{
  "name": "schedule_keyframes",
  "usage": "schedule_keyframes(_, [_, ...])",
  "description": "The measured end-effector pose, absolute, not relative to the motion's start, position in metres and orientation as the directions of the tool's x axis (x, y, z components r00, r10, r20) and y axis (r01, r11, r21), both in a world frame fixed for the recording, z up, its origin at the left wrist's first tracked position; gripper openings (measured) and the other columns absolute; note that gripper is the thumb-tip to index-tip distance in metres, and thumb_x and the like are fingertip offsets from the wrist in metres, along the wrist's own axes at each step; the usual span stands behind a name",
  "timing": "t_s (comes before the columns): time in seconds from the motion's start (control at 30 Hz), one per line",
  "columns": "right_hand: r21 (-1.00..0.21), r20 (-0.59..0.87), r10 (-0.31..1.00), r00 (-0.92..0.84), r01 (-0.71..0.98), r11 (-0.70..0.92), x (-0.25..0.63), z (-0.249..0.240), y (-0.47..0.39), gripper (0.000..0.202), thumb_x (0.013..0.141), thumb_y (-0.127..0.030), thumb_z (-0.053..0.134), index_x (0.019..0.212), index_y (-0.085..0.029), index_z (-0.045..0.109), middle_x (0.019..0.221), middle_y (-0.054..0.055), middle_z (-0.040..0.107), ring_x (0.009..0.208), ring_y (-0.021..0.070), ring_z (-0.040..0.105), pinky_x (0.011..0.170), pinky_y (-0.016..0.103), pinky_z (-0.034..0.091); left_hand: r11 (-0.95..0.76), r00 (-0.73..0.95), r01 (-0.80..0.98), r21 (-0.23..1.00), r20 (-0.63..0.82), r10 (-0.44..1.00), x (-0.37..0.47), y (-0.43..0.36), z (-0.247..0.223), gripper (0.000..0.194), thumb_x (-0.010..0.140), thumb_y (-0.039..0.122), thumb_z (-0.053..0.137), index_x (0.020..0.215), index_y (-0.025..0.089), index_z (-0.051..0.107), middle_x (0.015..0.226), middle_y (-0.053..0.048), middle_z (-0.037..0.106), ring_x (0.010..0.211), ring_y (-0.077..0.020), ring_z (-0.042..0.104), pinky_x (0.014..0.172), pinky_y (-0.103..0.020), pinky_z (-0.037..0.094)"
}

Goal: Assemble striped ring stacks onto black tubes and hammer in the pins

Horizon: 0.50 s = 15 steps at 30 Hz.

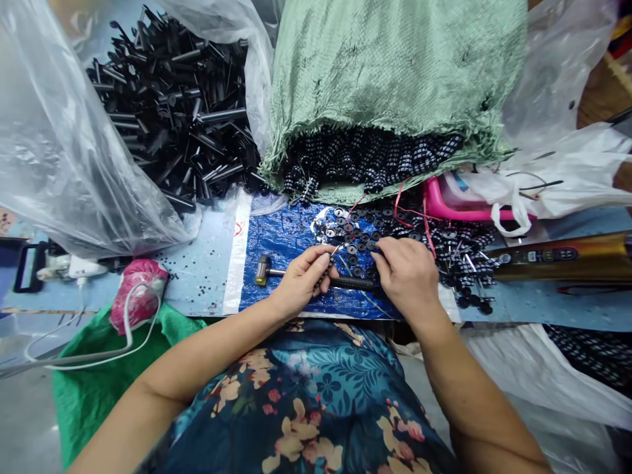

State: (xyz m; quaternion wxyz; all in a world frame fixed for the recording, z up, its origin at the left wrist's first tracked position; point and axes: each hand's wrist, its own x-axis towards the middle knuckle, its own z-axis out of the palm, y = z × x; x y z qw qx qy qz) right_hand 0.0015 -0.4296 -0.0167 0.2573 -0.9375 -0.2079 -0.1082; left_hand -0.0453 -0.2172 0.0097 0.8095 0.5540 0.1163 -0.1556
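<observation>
Over a crinkled, glossy blue sheet [276,243], the left hand [306,276] is closed, thumb and forefinger pinching a thin metal pin [336,251]. The right hand [407,280] is curled near it, fingertips drawn together beside round black discs [351,249] with pale centres; whether it grips anything, I cannot tell. A hammer [264,271] lies under the left hand — blocky head to the left, dark handle running toward the right hand.

Thin red strings [428,227] trail by the discs. Patterned black-and-white pieces [469,253], some with shiny pins, crowd the right side. Beyond, a frayed, coarse green woven sack [395,72] spills ribbed dark rolls [375,155], next to a smooth pink rim [457,212]. Clear, wrinkled plastic [74,131] borders a heap of black tubes [187,112] at far left. Far right lies a glossy golden-brown device [567,257] with buttons. The sheet's white border carries a red mark [238,228], too small to read.
</observation>
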Motion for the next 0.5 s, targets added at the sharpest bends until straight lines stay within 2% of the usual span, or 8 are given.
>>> schedule_keyframes(0.07, [-0.26, 0.247, 0.449, 0.859, 0.505, -0.823, 0.015, -0.018, -0.434, 0.019, 0.097, -0.024, 0.053, 0.107, -0.022, 0.069, 0.104, 0.01, 0.074, 0.102, 0.0289, 0.06, 0.088, 0.044, 0.045, 0.353, 0.913, 0.404, 0.844, -0.395, -0.1, -0.043, -0.217, 0.01, 0.043, 0.09, 0.054, 0.064, 0.113, 0.018, 0.06, 0.079, -0.001, 0.066, 0.053, -0.0062, 0.052, 0.042, -0.018, 0.029])
schedule_keyframes(0.13, [-0.223, 0.211, 0.486, 0.848, 0.526, -0.821, 0.024, -0.018, -0.435, 0.02, 0.097, -0.024, 0.052, 0.107, -0.021, 0.069, 0.099, 0.011, 0.073, 0.097, 0.0287, 0.059, 0.083, 0.043, 0.044, 0.362, 0.904, 0.421, 0.832, -0.418, -0.09, -0.042, -0.216, 0.011, 0.041, 0.089, 0.053, 0.066, 0.108, 0.017, 0.062, 0.08, -0.001, 0.066, 0.053, -0.0058, 0.052, 0.042, -0.018, 0.028])
schedule_keyframes(0.2, [-0.324, 0.237, 0.468, 0.852, 0.523, -0.788, 0.028, -0.016, -0.434, 0.023, 0.097, -0.027, 0.053, 0.112, -0.021, 0.069, 0.102, 0.011, 0.072, 0.099, 0.0285, 0.06, 0.087, 0.044, 0.045, 0.357, 0.901, 0.429, 0.83, -0.424, -0.095, -0.042, -0.215, 0.013, 0.039, 0.086, 0.05, 0.07, 0.106, 0.017, 0.063, 0.078, 0.0, 0.065, 0.051, -0.0053, 0.051, 0.041, -0.018, 0.026])
schedule_keyframes(0.27, [-0.552, 0.278, 0.405, 0.871, 0.489, -0.675, 0.026, -0.013, -0.431, 0.023, 0.096, -0.032, 0.056, 0.113, -0.023, 0.07, 0.109, 0.01, 0.071, 0.104, 0.027, 0.061, 0.094, 0.045, 0.047, 0.35, 0.893, 0.448, 0.823, -0.434, -0.123, -0.043, -0.213, 0.015, 0.04, 0.084, 0.048, 0.073, 0.107, 0.017, 0.062, 0.074, 0.001, 0.065, 0.047, -0.0047, 0.049, 0.041, -0.019, 0.026])
schedule_keyframes(0.3, [-0.693, 0.265, 0.361, 0.894, 0.437, -0.573, 0.022, -0.011, -0.429, 0.023, 0.096, -0.035, 0.058, 0.112, -0.025, 0.071, 0.111, 0.009, 0.071, 0.105, 0.0257, 0.063, 0.096, 0.044, 0.048, 0.348, 0.885, 0.465, 0.814, -0.443, -0.146, -0.043, -0.212, 0.016, 0.04, 0.083, 0.048, 0.073, 0.106, 0.017, 0.062, 0.073, 0.002, 0.066, 0.046, -0.0046, 0.048, 0.042, -0.019, 0.025])
schedule_keyframes(0.37, [-0.936, 0.119, 0.31, 0.943, 0.211, -0.283, 0.011, -0.008, -0.42, 0.023, 0.095, -0.042, 0.062, 0.111, -0.028, 0.072, 0.108, 0.006, 0.072, 0.101, 0.0226, 0.066, 0.094, 0.041, 0.052, 0.338, 0.865, 0.502, 0.796, -0.456, -0.209, -0.044, -0.212, 0.019, 0.041, 0.082, 0.05, 0.073, 0.102, 0.015, 0.062, 0.07, 0.001, 0.066, 0.045, -0.0046, 0.047, 0.043, -0.019, 0.026])
schedule_keyframes(0.43, [-0.994, -0.093, 0.332, 0.939, -0.104, 0.017, -0.001, -0.008, -0.409, 0.026, 0.092, -0.048, 0.066, 0.109, -0.03, 0.073, 0.101, 0.002, 0.074, 0.094, 0.0195, 0.068, 0.09, 0.037, 0.055, 0.323, 0.851, 0.521, 0.79, -0.455, -0.261, -0.044, -0.214, 0.022, 0.042, 0.081, 0.051, 0.074, 0.098, 0.014, 0.063, 0.069, 0.001, 0.066, 0.046, -0.0047, 0.047, 0.044, -0.02, 0.027])
schedule_keyframes(0.5, [-0.924, -0.221, 0.36, 0.907, -0.312, 0.22, -0.011, -0.009, -0.398, 0.027, 0.086, -0.05, 0.072, 0.106, -0.031, 0.074, 0.097, 0.0, 0.075, 0.091, 0.0171, 0.069, 0.09, 0.035, 0.056, 0.306, 0.848, 0.523, 0.796, -0.448, -0.283, -0.044, -0.216, 0.024, 0.044, 0.08, 0.052, 0.074, 0.097, 0.014, 0.063, 0.068, 0.001, 0.066, 0.046, -0.0047, 0.047, 0.045, -0.02, 0.029])
